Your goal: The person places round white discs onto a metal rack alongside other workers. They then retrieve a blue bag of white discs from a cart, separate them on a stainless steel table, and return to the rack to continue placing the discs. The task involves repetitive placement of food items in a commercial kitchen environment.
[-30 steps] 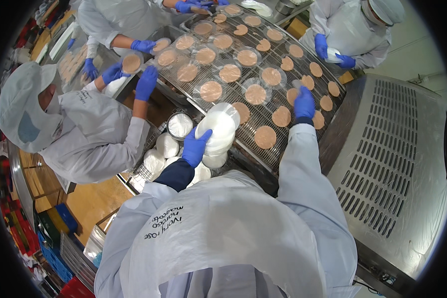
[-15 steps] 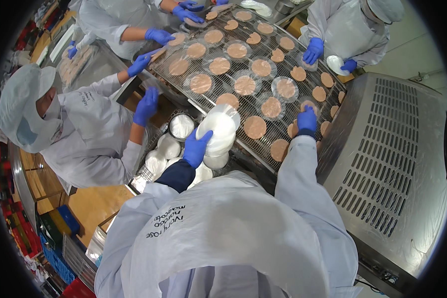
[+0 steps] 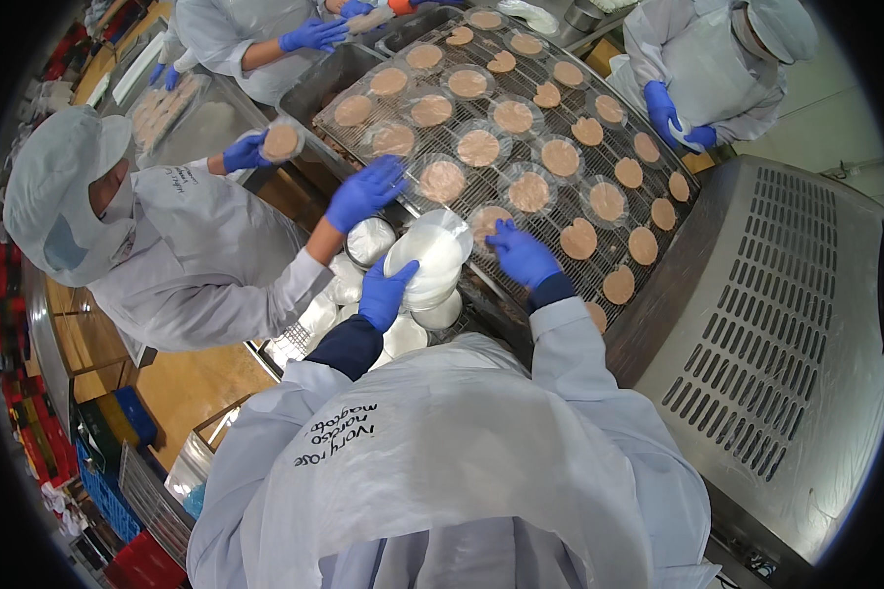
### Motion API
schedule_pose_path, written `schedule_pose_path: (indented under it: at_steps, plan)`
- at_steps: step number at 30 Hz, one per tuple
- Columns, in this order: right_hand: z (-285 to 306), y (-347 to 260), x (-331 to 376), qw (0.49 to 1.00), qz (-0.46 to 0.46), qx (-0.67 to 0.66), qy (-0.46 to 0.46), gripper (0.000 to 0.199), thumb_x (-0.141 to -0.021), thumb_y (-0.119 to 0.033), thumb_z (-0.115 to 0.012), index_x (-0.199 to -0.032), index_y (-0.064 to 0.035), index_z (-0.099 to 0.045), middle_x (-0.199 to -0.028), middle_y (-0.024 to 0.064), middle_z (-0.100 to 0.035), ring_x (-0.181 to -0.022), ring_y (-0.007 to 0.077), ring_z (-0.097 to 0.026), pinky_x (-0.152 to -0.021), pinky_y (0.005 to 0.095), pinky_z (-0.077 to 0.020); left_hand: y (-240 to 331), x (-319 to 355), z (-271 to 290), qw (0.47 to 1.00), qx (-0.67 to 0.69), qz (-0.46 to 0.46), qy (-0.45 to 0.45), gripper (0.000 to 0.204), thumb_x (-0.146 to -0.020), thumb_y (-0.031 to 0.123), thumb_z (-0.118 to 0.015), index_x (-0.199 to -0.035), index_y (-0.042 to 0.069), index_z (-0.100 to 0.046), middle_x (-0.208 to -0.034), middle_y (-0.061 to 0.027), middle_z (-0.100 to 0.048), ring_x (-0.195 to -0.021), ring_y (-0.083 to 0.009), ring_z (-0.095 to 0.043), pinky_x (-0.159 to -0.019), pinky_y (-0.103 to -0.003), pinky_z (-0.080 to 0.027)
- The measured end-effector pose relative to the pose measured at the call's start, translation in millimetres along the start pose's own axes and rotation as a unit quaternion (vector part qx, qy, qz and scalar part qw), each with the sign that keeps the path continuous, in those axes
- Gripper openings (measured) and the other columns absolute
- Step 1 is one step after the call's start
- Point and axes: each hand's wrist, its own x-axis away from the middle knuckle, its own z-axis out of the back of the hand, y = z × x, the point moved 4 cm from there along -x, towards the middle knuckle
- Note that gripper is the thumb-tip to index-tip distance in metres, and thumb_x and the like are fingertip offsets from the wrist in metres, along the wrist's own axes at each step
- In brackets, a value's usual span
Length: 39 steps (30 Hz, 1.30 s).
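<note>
My left hand point(image 3: 385, 292), in a blue glove, grips a stack of round clear plastic dishes point(image 3: 432, 255) from below, held at the near edge of a wire mesh belt point(image 3: 587, 187). My right hand point(image 3: 523, 253) lies with spread fingers on the belt right beside the top of the stack. It touches a dish holding a round tan patty point(image 3: 483, 217) and holds nothing that I can see. Several more patties, most in clear dishes, lie in rows across the belt.
A co-worker at my left reaches a gloved hand point(image 3: 363, 191) over the belt and holds a patty dish point(image 3: 281, 142) in the other. More dish stacks point(image 3: 368, 240) stand below. Other people work at the far end. A vented steel housing point(image 3: 776, 324) borders the belt's right.
My right hand has come back from the belt's right side to the stack in my left hand. The patties have shifted along the belt. The co-worker's hands have moved to new spots.
</note>
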Motion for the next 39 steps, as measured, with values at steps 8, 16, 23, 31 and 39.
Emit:
schedule_pose_path:
  at_steps: [8,16,23,31,39]
  plan:
    - [56.9,-63.9,11.5,0.883,-0.302,-0.357,0.030,0.036,-0.089,-0.028,-0.062,-0.113,-0.0017,-0.062,-0.096,0.0154,-0.068,-0.093,0.0281,-0.065,-0.085,0.0359,-0.0487,-9.9,33.9,-26.7,0.998,-0.014,-0.050,-0.048,0.040,-0.086,0.014,-0.072,-0.121,-0.001,-0.060,-0.110,-0.0090,-0.067,-0.097,-0.0147,-0.062,-0.086,-0.030,-0.051]
    - [60.6,-44.9,50.5,0.917,-0.239,-0.318,0.003,0.031,-0.091,-0.018,-0.057,-0.116,-0.0005,-0.062,-0.100,0.0129,-0.068,-0.093,0.0205,-0.064,-0.085,0.0315,-0.0490,-21.6,48.7,-42.1,0.998,0.006,-0.033,-0.045,0.040,-0.087,0.015,-0.071,-0.121,-0.001,-0.060,-0.110,-0.0096,-0.067,-0.097,-0.0154,-0.063,-0.086,-0.030,-0.050]
    - [128.1,65.7,69.9,0.918,-0.368,-0.100,0.105,0.026,-0.090,-0.014,-0.054,-0.111,-0.0019,-0.063,-0.102,0.0185,-0.067,-0.094,0.0322,-0.066,-0.083,0.0385,-0.0517,-36.2,74.2,-40.1,1.000,0.015,-0.016,0.005,0.041,-0.086,0.015,-0.071,-0.121,-0.004,-0.059,-0.110,-0.0121,-0.067,-0.095,-0.0177,-0.064,-0.086,-0.030,-0.051]
    - [53.1,11.6,106.1,0.979,-0.187,-0.065,-0.049,0.036,-0.088,-0.010,-0.050,-0.124,-0.0088,-0.056,-0.129,0.0164,-0.056,-0.122,0.0302,-0.052,-0.100,0.0414,-0.0434,-61.8,98.4,-53.4,1.000,-0.011,0.005,0.018,0.044,-0.088,0.017,-0.069,-0.125,-0.004,-0.056,-0.113,-0.0123,-0.065,-0.098,-0.0180,-0.063,-0.086,-0.030,-0.051]
    - [133.0,132.5,144.9,0.862,-0.445,-0.165,0.180,0.029,-0.091,-0.008,-0.049,-0.117,-0.0071,-0.061,-0.114,0.0165,-0.063,-0.106,0.0325,-0.061,-0.084,0.0433,-0.0507,-75.6,115.5,-72.3,0.999,0.011,0.003,0.041,0.043,-0.087,0.016,-0.071,-0.124,-0.003,-0.058,-0.111,-0.0123,-0.066,-0.096,-0.0175,-0.064,-0.086,-0.030,-0.051]
